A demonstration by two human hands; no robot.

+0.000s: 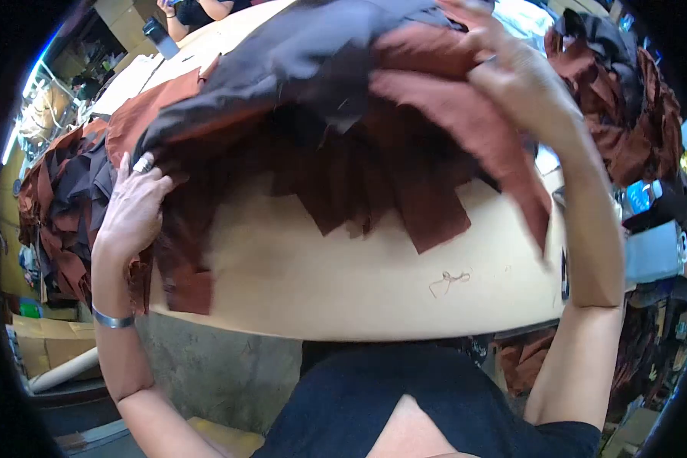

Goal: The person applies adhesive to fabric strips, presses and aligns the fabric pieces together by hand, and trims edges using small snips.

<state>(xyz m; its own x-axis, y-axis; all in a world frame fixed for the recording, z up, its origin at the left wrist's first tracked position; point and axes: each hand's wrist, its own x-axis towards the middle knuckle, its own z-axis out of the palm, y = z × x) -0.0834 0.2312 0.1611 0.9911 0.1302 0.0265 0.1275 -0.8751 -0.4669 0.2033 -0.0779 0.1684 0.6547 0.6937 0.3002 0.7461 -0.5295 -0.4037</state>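
Observation:
A wide bundle of dark grey and rust-brown fabric (pixel 298 57) is lifted above the table, spread between my two hands. Loose rust-brown flaps (pixel 435 217) dangle from its underside. At the left end, my left hand (pixel 133 206), with a ring on one finger, is closed on the fabric's edge. My right hand (pixel 515 80) grips the upper right part, fingers bent into the brown cloth; motion blurs it slightly. Under the fabric shows the pale table top (pixel 320 282).
Piles of brown and grey cloth lie at the left (pixel 61 206) and right (pixel 618 99). A dark bottle (pixel 160 38) stands at the back, near another person's arm (pixel 179 23). A loose thread tangle (pixel 450 281) lies near the table's front edge. A light-blue container (pixel 653 253) is at the right.

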